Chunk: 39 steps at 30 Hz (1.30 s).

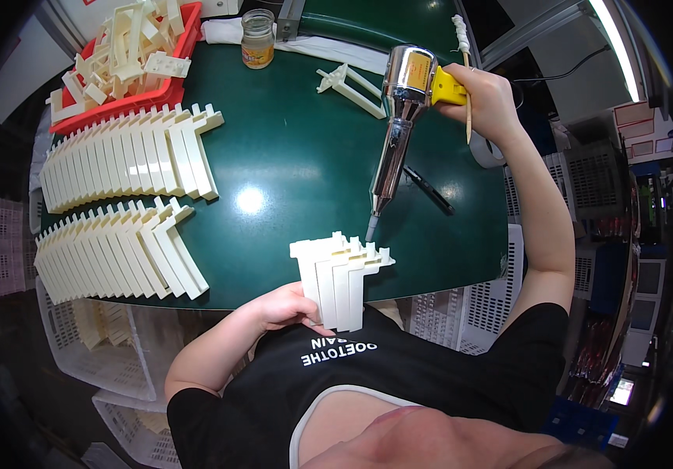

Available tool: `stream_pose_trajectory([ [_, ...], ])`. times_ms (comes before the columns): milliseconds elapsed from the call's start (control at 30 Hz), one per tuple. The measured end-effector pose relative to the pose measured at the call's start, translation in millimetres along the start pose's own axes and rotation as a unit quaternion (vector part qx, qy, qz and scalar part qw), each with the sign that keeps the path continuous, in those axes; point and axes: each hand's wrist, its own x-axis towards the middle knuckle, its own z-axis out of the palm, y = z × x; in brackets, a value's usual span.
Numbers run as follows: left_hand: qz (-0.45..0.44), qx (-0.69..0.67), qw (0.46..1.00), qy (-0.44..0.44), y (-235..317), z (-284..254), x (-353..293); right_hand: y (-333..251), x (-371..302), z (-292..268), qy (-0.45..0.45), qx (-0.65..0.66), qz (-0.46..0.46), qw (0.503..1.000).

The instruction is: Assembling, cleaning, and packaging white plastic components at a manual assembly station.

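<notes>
Head view: left hand (289, 308) pinches cream parts (338, 288); right hand (483, 100) grips heat gun (397, 125); its close nozzle (372, 227) could warp them.

Passage open across green tabletop (281, 141) ahead of the left hand (285, 306) grip, near row of cream parts (117, 254) and far row (129, 160) obstructing leftward, chrome tool (401, 117) barring forward right, black pen (428, 191) nearside left of the right hand (481, 98) grip.

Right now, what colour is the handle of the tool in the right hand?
The handle is yellow, best seen in the head view.
</notes>
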Motion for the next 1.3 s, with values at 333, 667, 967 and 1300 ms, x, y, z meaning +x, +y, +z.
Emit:
stream_pose_trajectory([
  [333,-0.001,0.003,1.0,-0.008,-5,-5,1,-4,2,-4,0.0,-0.009,-0.01,1.0],
  [667,0.001,0.011,1.0,-0.007,-6,-6,1,1,4,-1,0.021,-0.006,0.004,1.0],
  [967,0.001,0.009,1.0,-0.01,-6,-6,1,-6,9,2,0.009,0.007,0.009,1.0],
  [1300,0.024,-0.024,0.999,0.003,-7,-3,2,-9,13,2,0.018,0.009,-0.01,1.0],
])
